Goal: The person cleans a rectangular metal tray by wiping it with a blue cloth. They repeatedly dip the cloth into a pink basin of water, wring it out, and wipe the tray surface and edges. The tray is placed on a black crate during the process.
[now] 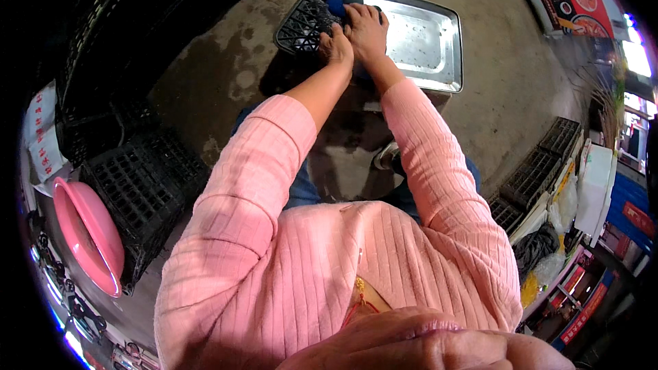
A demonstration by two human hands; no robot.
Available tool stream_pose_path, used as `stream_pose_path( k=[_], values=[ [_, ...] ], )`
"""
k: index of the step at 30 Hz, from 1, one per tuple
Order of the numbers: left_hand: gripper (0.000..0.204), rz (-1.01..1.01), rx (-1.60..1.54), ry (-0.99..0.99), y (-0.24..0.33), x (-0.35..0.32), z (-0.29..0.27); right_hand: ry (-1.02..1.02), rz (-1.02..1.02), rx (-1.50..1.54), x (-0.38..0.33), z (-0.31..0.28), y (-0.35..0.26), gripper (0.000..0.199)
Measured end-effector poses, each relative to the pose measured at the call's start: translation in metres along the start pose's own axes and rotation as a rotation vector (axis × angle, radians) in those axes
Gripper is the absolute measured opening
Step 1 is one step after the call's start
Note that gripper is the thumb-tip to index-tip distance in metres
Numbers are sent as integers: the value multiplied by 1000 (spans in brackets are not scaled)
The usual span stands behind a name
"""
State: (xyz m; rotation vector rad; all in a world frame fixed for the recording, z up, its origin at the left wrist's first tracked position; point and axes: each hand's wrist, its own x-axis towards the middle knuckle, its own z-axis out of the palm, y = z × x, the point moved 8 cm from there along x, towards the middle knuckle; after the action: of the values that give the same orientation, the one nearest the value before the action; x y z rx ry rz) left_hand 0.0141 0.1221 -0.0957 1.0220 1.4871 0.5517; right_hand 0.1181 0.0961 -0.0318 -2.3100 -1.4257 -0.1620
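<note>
Closest to the camera, both pink-sleeved forearms are stretching out from the lower edge toward the ground. The left hand (pixel 336 46) is resting at the near-left edge of a shiny metal tray (pixel 428 41), fingers curled down onto it, though I honestly can't tell if it's actually gripping the rim. The right hand (pixel 367 27) is sitting just beside it, touching, fingers closing around a blue sponge-like thing (pixel 336 5) at the tray's far-left corner. The tray is lying partly on a black plastic crate (pixel 305 17) that's flat on the wet concrete floor (pixel 226 62). Off to the left, more black crates (pixel 137 192) are stacking up next to a pink basin (pixel 86 233).
</note>
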Motion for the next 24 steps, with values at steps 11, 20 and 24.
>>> stream_pose_path(
  k=[11,20,24],
  values=[
    [64,77,-96,156,-8,16,-3,-114,-149,150,-80,-50,-10,27],
    [61,67,152,100,4,-3,-6,-91,86,-208,-127,-99,98,33],
    [73,-19,100,-106,5,-12,0,-27,278,-328,-123,-98,146,40]
  ],
)
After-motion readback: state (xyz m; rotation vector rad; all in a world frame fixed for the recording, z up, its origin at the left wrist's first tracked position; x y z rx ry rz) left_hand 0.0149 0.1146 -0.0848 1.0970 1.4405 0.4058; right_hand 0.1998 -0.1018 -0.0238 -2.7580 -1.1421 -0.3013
